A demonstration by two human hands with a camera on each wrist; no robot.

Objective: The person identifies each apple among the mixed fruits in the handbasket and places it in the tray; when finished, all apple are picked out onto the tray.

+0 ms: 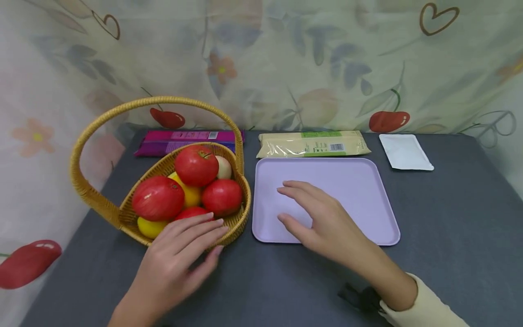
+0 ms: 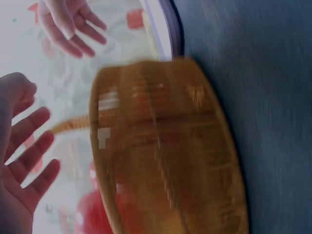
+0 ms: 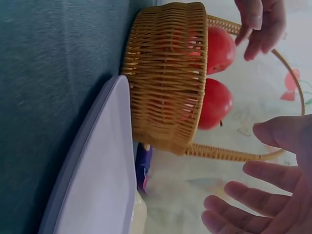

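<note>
A yellow wicker basket [image 1: 241,218] with a tall arched handle holds several red fruits [image 1: 158,198], which look like tomatoes or pomegranates, along with yellow fruits [image 1: 150,227] and a pale round item [image 1: 223,167]. My left hand [image 1: 175,263] is over the basket's near side, fingers extended and spread, with nothing in its grasp; in the left wrist view it hovers beside the basket's rim. Above the lavender tray [image 1: 363,200] is my right hand [image 1: 323,218], its fingers loosely extended and holding nothing. No items lie on the visible part of the tray.
Behind the basket lies a purple-pink packet [image 1: 180,138]. A beige packet [image 1: 314,144] lies behind the tray, and a white pouch [image 1: 406,152] is at the back right. A patterned curtain [image 1: 261,63] borders the dark table [image 1: 441,218] at the back.
</note>
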